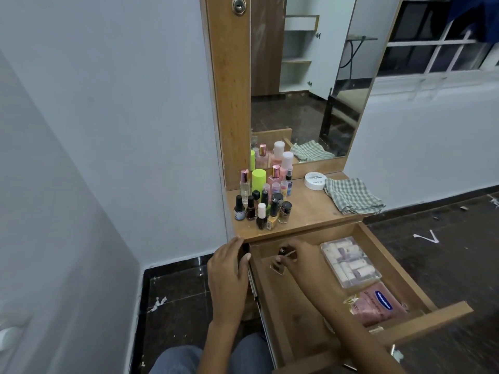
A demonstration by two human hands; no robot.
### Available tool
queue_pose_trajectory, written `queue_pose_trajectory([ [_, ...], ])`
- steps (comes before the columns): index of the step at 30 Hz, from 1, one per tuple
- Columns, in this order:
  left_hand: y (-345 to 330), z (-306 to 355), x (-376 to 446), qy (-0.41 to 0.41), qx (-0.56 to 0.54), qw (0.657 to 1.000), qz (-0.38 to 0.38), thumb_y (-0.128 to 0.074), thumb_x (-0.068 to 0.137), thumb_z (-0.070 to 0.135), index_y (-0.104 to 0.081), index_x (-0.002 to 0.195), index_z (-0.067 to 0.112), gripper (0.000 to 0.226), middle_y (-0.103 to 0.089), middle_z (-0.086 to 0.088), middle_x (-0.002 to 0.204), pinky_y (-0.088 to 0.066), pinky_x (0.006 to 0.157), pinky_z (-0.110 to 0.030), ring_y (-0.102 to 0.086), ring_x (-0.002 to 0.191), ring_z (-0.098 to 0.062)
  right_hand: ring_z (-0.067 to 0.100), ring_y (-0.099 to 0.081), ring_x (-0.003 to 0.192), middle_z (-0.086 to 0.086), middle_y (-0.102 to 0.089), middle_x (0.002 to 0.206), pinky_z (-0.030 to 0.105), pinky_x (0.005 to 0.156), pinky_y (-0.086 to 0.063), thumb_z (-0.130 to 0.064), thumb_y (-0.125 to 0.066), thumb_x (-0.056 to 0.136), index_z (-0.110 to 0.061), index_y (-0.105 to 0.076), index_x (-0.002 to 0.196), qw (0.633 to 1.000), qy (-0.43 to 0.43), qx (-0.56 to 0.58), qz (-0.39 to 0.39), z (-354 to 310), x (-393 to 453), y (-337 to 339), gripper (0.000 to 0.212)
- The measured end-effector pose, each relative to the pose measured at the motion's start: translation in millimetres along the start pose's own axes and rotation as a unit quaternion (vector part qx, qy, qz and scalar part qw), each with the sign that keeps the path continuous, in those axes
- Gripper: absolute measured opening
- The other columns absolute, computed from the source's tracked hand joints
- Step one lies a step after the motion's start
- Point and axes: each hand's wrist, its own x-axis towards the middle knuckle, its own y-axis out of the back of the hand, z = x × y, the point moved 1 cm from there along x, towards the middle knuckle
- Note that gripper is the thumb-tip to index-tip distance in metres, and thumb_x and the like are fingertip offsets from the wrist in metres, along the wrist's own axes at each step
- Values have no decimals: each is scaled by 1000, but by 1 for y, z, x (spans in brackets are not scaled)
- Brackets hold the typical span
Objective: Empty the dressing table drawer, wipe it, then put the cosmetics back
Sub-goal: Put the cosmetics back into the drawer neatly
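Note:
The wooden drawer [297, 306] of the dressing table is pulled out toward me. My right hand [299, 256] reaches into its back left corner and its fingers close on a small dark-capped bottle [279, 261]. My left hand [229, 268] rests flat on the drawer's left side, at the table's front corner. Inside the drawer on the right lie a clear plastic box of small rolls [349, 261] and a pink packet with a blue label [378, 306]. On the tabletop [307, 209] stands a cluster of nail polish and perfume bottles [263, 197].
A white round jar [314, 180] and a green checked cloth [352, 195] lie on the tabletop's right side, below the mirror [310, 76]. A white wall is close on the left. The dark tiled floor [445, 252] has scraps of litter. My knees are at the bottom edge.

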Motion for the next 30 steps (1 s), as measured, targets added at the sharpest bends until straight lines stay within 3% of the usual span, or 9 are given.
queue_pose_trajectory([
  [4,2,-4,1,14,23,1000,-6,-65,88,17,-64,120,16,32,-62,1,125,-41,102,-43,-53,117,-16,11,-65,83,-4,-71,91,26,72,-52,-24,-68,84,-22,-69,91,995,-8,-89,-46,-4,6,-21,7],
  [8,0,-8,0,25,31,999,-14,-64,89,20,-64,120,18,31,-59,2,129,-34,105,-39,-50,121,-14,10,-66,88,-2,-72,97,11,68,-40,-17,-67,86,-13,-71,97,997,-23,-45,-53,-7,11,-34,12],
  [11,-2,-9,1,30,28,999,-15,-63,89,19,-64,121,17,32,-59,2,129,-31,104,-35,-50,121,-15,6,-61,80,0,-71,95,4,62,-34,-10,-65,86,-10,-70,97,998,-20,-29,-54,-2,7,-40,12],
  [15,-4,-8,3,25,36,999,-14,-63,89,18,-64,120,16,31,-60,1,128,-33,104,-36,-51,120,-16,3,-58,73,0,-72,87,11,67,-46,-2,-62,85,-12,-71,88,999,-20,-12,-46,6,5,-44,13],
  [19,-4,-8,6,19,43,999,-18,-62,90,18,-64,120,15,30,-60,-1,127,-39,103,-42,-51,120,-19,2,-58,73,-2,-70,84,0,62,-38,-1,-59,85,-12,-71,90,999,-20,-7,-43,5,8,-48,18],
  [23,-3,-8,13,19,46,999,-19,-59,92,21,-63,121,17,30,-59,0,129,-37,103,-39,-49,121,-17,3,-59,74,-2,-71,83,16,71,-49,0,-58,84,-12,-71,88,999,20,6,-31,10,5,-45,18],
  [27,-3,-7,26,17,41,999,-14,-56,94,23,-60,124,18,31,-58,0,131,-35,104,-36,-47,123,-17,0,-57,83,-3,-70,94,6,75,-42,1,-63,83,-12,-71,98,998,52,15,10,13,-1,-40,21],
  [30,-3,-2,42,26,31,999,-1,-54,95,27,-55,130,18,36,-56,0,132,-30,102,-28,-46,124,-15,3,-59,84,-2,-71,93,11,73,-44,2,-65,81,-13,-71,96,994,91,21,64,12,-4,-32,21],
])
